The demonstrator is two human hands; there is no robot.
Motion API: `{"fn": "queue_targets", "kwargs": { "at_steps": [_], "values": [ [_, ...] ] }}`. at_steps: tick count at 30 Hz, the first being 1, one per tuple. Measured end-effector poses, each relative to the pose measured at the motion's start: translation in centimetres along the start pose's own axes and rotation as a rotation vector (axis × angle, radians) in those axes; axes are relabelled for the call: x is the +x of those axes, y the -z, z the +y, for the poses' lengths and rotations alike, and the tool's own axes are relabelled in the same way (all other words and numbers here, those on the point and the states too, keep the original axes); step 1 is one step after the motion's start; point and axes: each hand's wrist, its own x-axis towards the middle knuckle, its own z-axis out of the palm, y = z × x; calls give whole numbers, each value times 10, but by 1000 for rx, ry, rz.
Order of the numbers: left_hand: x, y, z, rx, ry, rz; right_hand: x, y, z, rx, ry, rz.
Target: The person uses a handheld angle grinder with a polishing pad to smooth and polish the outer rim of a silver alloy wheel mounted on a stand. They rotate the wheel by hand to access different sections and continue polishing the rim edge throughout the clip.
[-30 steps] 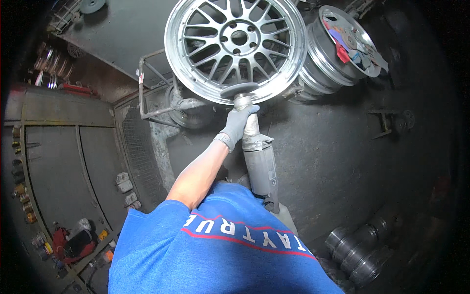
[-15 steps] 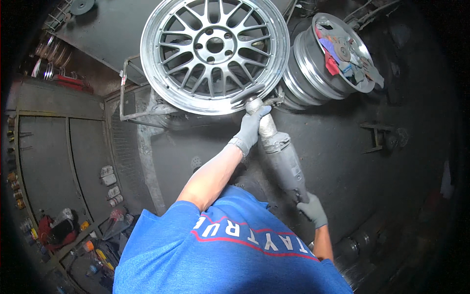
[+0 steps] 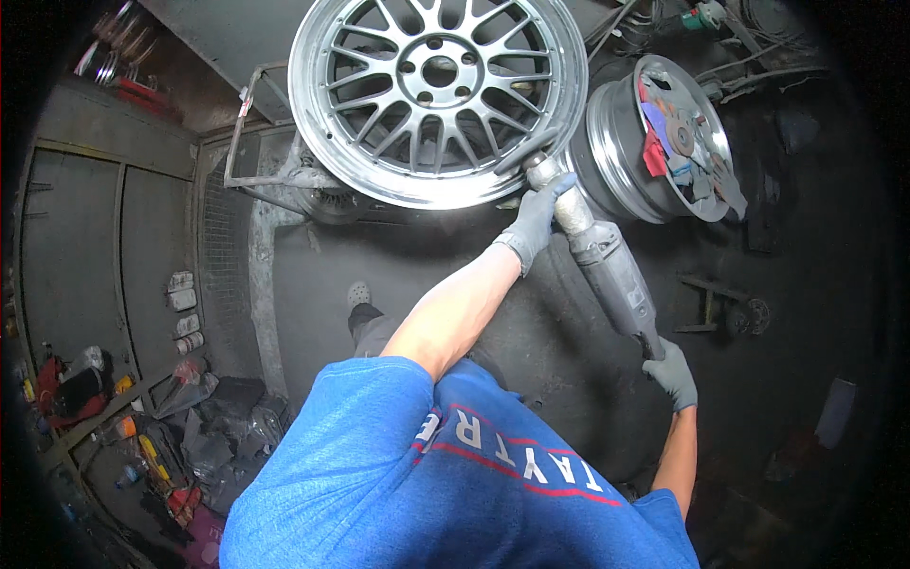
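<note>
A silver multi-spoke wheel rim lies face up on a metal stand. My gloved left hand is wrapped round the pale, covered neck of a grey angle grinder, close to its head. The grinder's dark disc is tilted at the lower right lip of the rim; whether it touches the metal I cannot tell. At the tool's back end, my gloved right hand grips the narrow rear handle, fingers closed.
Right of the rim, another wheel carries abrasive discs and coloured cloths. A tubular metal frame stands at the left. Clutter and bags lie lower left, while a small metal stand sits on the floor at right.
The grinder and both hands have moved right, its disc shifting rightward and up along the rim's lip. The whole view has also shifted, and my left shoe now shows.
</note>
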Motion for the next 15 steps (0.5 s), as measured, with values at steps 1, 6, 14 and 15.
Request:
{"fn": "queue_targets", "kwargs": {
  "at_steps": [1, 6, 14, 15],
  "values": [
    [-6, 7, 2, 24, -5, 4, -3, -11, 2, 7, 12, -1],
    [-58, 45, 20, 143, 42, 12, -47, -112, 2, 205, -67, -55],
    [-118, 133, 91, 388, 42, 80, -107, -324, -84, 663, -121, -154],
    [-120, 144, 99, 422, 20, 103, -109, -339, -104, 648, -175, -180]
  ]
}}
